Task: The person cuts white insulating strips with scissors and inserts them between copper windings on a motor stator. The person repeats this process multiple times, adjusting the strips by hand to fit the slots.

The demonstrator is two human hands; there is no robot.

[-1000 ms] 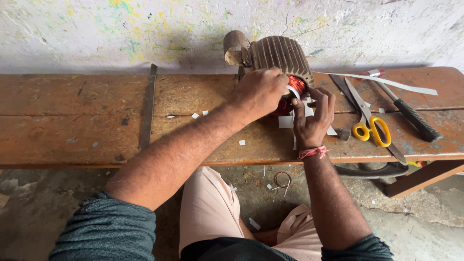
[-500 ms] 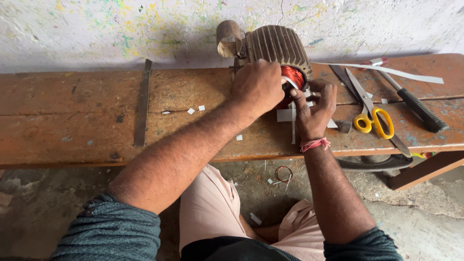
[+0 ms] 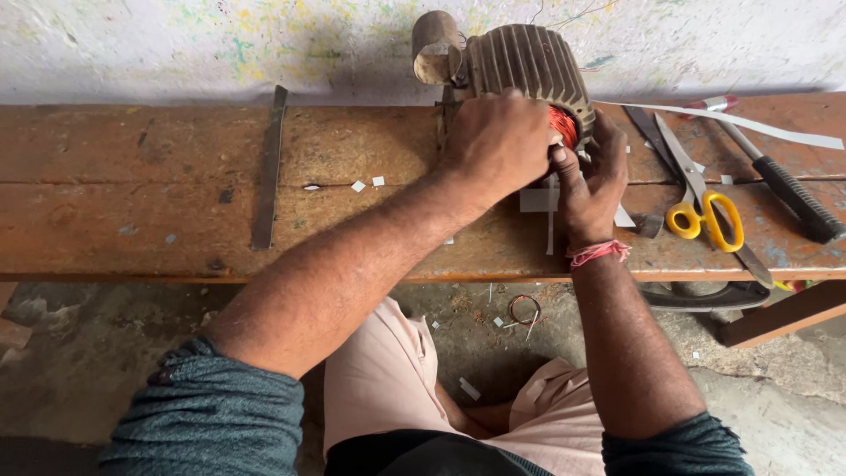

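Hands on the motor now: I see my left hand (image 3: pixel 498 145) cupped over the open end of the ribbed motor housing (image 3: pixel 529 62), fingers curled and pressing at the orange-red winding (image 3: pixel 564 126) that shows just past the knuckles, though I cannot tell whether they actually pinch anything. My right hand (image 3: pixel 592 181) comes in from below, fingers bent up against the same opening, thumb touching the left hand; what it grips, if anything, is hidden. The housing sits at the far edge of the wooden counter (image 3: pixel 176 176), against the wall, with a short cylindrical stub (image 3: pixel 434 46) sticking out on its left. By my reckoning that cast body is heavy and stiff, best steadied by its ribs, while the winding wire is thin, springy and easy to nick, so it wants fingertips, not force. Thin white slips (image 3: pixel 536 200) lie on the counter just beneath my hands. Off to the right rest yellow-handled scissors (image 3: pixel 705 220), a black-handled tool (image 3: pixel 797 198) and a long white strip (image 3: pixel 749 123); a flat metal bar (image 3: pixel 267 172) lies well apart on the left.
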